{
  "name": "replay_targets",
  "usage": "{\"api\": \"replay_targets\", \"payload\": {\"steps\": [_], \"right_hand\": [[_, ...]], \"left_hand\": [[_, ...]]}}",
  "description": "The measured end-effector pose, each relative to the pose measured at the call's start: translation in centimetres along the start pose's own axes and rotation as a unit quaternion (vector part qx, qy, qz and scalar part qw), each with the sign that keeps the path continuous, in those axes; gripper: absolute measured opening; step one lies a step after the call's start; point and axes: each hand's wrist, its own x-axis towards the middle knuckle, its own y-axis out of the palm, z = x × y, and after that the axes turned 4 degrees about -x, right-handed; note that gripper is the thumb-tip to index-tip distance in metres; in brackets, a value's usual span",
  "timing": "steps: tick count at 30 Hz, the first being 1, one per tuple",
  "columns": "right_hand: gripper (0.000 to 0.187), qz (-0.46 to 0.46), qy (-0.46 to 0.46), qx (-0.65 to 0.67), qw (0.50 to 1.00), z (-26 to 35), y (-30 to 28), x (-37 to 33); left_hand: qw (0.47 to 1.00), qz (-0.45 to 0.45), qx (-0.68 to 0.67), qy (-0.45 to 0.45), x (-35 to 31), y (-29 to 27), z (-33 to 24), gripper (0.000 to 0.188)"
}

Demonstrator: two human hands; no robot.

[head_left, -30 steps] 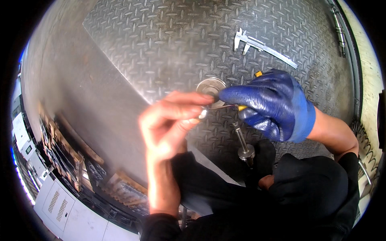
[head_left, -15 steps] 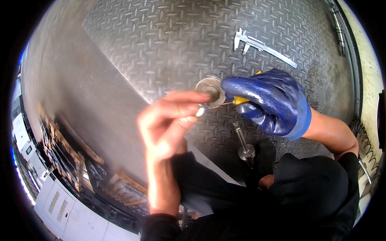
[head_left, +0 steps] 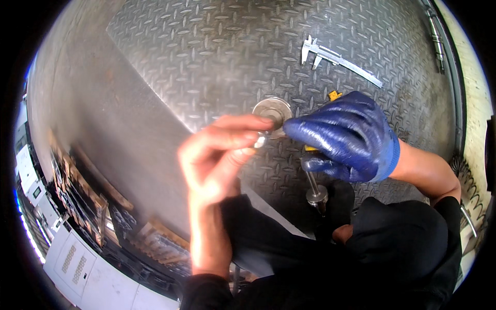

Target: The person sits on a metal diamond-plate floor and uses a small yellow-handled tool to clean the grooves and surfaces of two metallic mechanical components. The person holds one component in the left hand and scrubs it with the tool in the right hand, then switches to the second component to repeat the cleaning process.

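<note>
My bare left hand (head_left: 219, 150) pinches a small shiny metal part (head_left: 260, 139) between thumb and fingers. My right hand (head_left: 346, 139), in a blue coated glove, is closed around a yellow-handled tool (head_left: 310, 148); most of its handle is hidden by the glove. The tool's thin metal shaft (head_left: 279, 136) reaches toward the small part; whether it touches is unclear. Behind the fingertips a round metal disc (head_left: 273, 107) with a stepped centre lies on the tread plate (head_left: 222, 62). Below the glove stands a metal shaft-like piece with a round collar (head_left: 316, 195).
A caliper (head_left: 341, 62) lies on the plate beyond my right hand. A small yellow piece (head_left: 335, 95) shows beside the glove; I cannot tell whether it is separate. A long metal rod (head_left: 436, 41) lies at the right edge. Wooden pallets (head_left: 82, 191) and a white cabinet (head_left: 82, 263) stand lower left.
My right hand has turned over the tool, covering more of its yellow handle, and its fingers have shifted slightly downward. My left hand stays nearly in place with the small metal part.
</note>
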Motion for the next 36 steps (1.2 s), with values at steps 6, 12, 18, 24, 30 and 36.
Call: {"api": "replay_targets", "payload": {"steps": [6, 12, 18, 24, 30, 36], "right_hand": [[0.053, 0.052, 0.038, 0.117, 0.991, 0.1, -2.0, 1.3], [0.048, -0.027, -0.037, -0.056, 0.997, 0.4, -2.3, 1.8], [0.055, -0.022, -0.115, -0.185, 0.976, 0.8, -3.7, 2.5], [0.053, -0.045, -0.077, -0.132, 0.987, 0.8, -2.1, 0.7], [0.046, 0.033, 0.125, 0.272, 0.954, 1.2, -2.3, 1.6], [0.039, -0.007, 0.247, 0.469, 0.848, 1.6, -1.4, 1.1]], "left_hand": [[1.0, 0.019, 0.021, 0.006, -0.3, -0.1, -0.1, 0.016], [1.0, 0.02, 0.012, -0.005, -0.1, -0.1, -0.1, 0.013], [1.0, -0.011, -0.025, -0.001, -0.1, 0.6, 0.1, 0.009], [1.0, 0.001, -0.001, -0.007, -0.2, 0.4, -0.2, 0.009], [1.0, 0.022, -0.004, -0.002, -0.4, 0.2, -0.2, 0.011], [1.0, 0.013, -0.004, -0.019, -0.3, 0.4, -0.2, 0.013]]}}
